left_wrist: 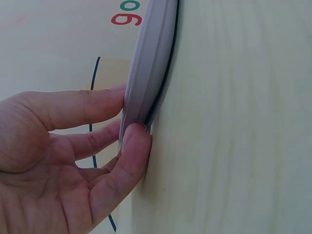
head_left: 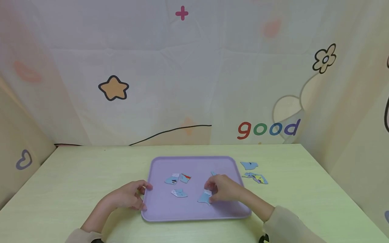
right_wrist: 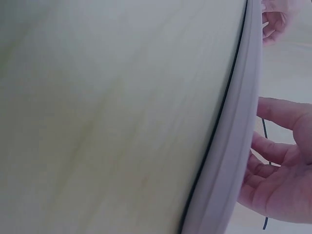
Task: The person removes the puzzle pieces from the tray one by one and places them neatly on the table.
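Observation:
A purple tray (head_left: pixel 170 214) lies on the table, and my left hand (head_left: pixel 130 195) grips its left edge. In the left wrist view, thumb and fingertips meet the tray's rim (left_wrist: pixel 150 73). Over the right half of the tray, my right hand (head_left: pixel 225 189) holds a light-blue puzzle piece (head_left: pixel 204 197) between thumb and fingers. Another blue piece (head_left: pixel 213 173) peeks out behind this hand. Farther left on the tray lie a blue-and-white piece (head_left: pixel 172 179), a piece with red (head_left: pixel 185 178) and a pale blue piece (head_left: pixel 180 193). The right wrist view has the held piece hidden behind the rim.
On the table right of the tray lie a blue puzzle piece (head_left: pixel 250 165) and a yellow-and-blue piece (head_left: pixel 256 178). A printed curtain (head_left: pixel 194 84) hangs along the table's back edge, with more cloth at both sides.

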The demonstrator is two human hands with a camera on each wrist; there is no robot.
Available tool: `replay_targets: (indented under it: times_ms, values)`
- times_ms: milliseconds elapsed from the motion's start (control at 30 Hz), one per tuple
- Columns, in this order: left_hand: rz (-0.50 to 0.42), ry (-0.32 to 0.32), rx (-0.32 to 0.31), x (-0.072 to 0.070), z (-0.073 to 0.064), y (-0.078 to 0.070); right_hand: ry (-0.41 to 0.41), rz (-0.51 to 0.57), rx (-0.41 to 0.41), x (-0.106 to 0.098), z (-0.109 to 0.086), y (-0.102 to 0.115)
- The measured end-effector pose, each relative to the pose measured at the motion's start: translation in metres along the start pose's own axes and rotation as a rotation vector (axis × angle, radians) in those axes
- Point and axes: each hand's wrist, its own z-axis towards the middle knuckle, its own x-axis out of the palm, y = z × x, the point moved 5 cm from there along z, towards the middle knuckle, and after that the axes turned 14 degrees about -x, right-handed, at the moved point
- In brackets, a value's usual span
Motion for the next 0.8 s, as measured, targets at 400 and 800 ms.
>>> replay_targets:
  times_ms: [400, 800]
  values:
    - [-0.009, -0.001, -0.007, -0.0003, 0.0012, 0.0015, -0.007, 0.068, 0.037, 0.0016, 0.0005, 0.0017]
    - [-0.005, 0.000, -0.006, -0.0002, 0.0003, -0.0005, -0.054, 0.196, 0.062, 0.0020, 0.0021, 0.0003]
